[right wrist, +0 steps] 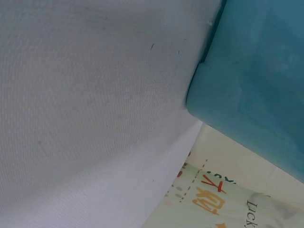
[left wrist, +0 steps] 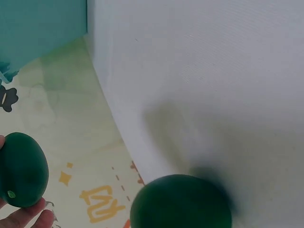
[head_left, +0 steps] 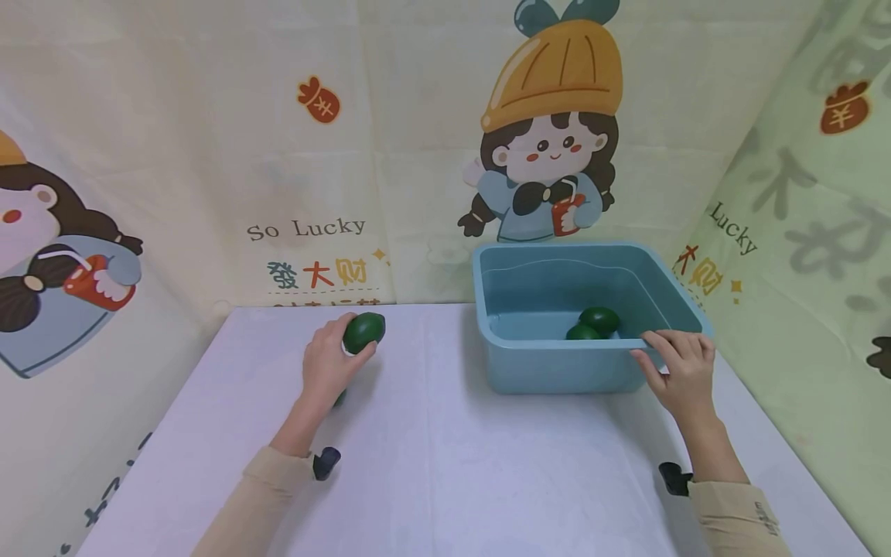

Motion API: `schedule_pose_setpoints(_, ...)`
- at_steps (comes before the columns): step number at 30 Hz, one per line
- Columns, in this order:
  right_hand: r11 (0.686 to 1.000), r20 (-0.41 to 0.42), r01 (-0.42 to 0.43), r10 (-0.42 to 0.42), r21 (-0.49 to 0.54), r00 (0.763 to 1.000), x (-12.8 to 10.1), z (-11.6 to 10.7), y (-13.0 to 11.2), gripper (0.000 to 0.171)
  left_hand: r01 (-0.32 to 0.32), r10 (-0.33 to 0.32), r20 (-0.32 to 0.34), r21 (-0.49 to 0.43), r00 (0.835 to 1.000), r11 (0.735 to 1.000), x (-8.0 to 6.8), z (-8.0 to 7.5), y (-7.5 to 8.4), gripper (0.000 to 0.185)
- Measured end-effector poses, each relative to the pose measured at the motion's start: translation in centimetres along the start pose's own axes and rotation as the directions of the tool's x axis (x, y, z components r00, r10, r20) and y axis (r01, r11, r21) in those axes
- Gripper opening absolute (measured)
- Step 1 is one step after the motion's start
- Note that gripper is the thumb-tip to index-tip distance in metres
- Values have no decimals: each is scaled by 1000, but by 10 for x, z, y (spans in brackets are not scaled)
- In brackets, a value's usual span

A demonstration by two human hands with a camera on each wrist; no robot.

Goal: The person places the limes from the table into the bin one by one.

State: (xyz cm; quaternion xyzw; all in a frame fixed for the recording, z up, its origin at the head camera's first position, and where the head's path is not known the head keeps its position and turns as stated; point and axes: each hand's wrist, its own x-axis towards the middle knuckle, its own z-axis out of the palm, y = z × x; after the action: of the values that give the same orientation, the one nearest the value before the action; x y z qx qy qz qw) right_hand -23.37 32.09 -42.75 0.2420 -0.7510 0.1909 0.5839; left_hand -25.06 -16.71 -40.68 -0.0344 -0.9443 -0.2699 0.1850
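My left hand (head_left: 326,365) pinches a dark green, oval avocado (head_left: 365,333) between thumb and fingers, held above the left part of the table. The left wrist view shows this held avocado (left wrist: 23,171) with a small pale mark at its lower end. A second avocado (head_left: 339,398) lies on the table, mostly hidden behind my left wrist. On the right, my right hand (head_left: 684,371) grips the front rim of a blue plastic bin (head_left: 557,370), fingers over the edge and thumb in front. Two more avocados (head_left: 599,319) lie together inside the bin, near its front wall.
A white cloth covers the table (head_left: 431,472). Printed fabric (head_left: 418,155) with cartoon figures and lettering hangs along the back and both sides. The bin stands at the back right, near the rear edge of the table.
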Motion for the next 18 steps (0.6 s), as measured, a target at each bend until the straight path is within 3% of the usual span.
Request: schedule_pose_setpoints(18, 1000, 4, -9, 9, -2, 1000, 0, 0, -1, 49, -92, 91, -34, -30, 995, 995, 15, 4, 27, 55)
